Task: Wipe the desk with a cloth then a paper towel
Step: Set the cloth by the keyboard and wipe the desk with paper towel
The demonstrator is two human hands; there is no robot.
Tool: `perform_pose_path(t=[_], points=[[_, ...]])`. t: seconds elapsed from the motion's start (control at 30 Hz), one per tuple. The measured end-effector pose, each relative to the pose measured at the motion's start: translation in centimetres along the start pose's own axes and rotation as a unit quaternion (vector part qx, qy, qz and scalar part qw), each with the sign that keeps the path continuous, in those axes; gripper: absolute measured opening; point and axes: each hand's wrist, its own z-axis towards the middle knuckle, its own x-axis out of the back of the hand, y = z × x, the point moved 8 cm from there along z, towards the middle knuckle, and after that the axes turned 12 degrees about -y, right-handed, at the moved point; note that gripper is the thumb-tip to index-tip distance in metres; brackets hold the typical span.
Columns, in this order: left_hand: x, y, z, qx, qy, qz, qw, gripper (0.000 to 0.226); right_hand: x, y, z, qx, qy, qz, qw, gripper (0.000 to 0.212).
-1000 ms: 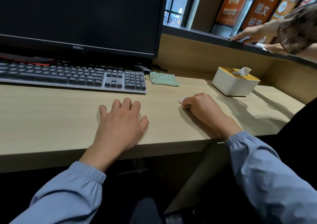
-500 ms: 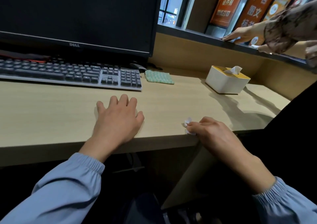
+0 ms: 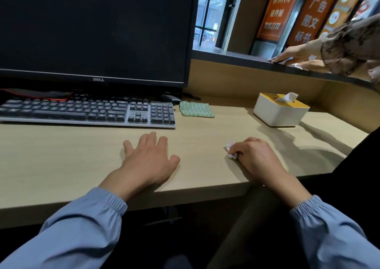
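My right hand [image 3: 256,155] grips a crumpled white paper towel [image 3: 230,151] and presses it on the light wooden desk [image 3: 61,161], right of centre; only a small part of the towel shows past my fingers. My left hand [image 3: 149,158] lies flat on the desk with fingers spread, holding nothing. A folded green checked cloth [image 3: 196,109] lies at the back of the desk, just right of the keyboard.
A dark keyboard [image 3: 88,112] and a black monitor [image 3: 92,32] fill the back left. A white tissue box [image 3: 280,109] with a yellow top stands at the back right. Another person's hands [image 3: 292,55] rest on the raised dark ledge behind.
My right hand drew the paper towel back to the desk's front edge, then pushed it forward again onto the surface. My left hand stayed flat in place.
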Motion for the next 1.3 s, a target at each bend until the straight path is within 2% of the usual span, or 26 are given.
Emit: perform_pose_path(t=[0.17, 0.3, 0.47, 0.63, 1.1, 1.3], points=[[0.4, -0.4, 1.5, 0.013, -0.039, 0.0, 0.999, 0.079, -0.9, 2.3, 5.1, 0.009, -0.013, 0.027, 1.0, 0.021], [0.4, -0.6, 2.9, 0.017, -0.044, 0.008, 0.999, 0.087, -1.3, 4.7, 9.8, -0.02, -0.007, 0.038, 0.999, 0.026], [0.4, -0.9, 3.4, 0.003, -0.026, 0.009, 1.0, 0.089, -1.5, 6.3, 14.4, -0.036, -0.01, 0.052, 0.998, 0.029], [0.0, -1.0, 3.6, -0.009, -0.043, 0.017, 0.999, 0.092, -1.5, 7.4, 18.4, -0.05, -0.002, 0.052, 0.997, 0.029], [-0.4, -1.0, 3.5, -0.02, -0.013, 0.012, 1.0, 0.08, -2.1, 8.7, 27.9, -0.049, -0.011, 0.056, 0.997, 0.036], [0.0, -1.4, 3.5, -0.025, 0.014, -0.002, 1.0, 0.082, -2.4, 9.2, 29.6, -0.048, -0.026, 0.041, 0.998, 0.04]])
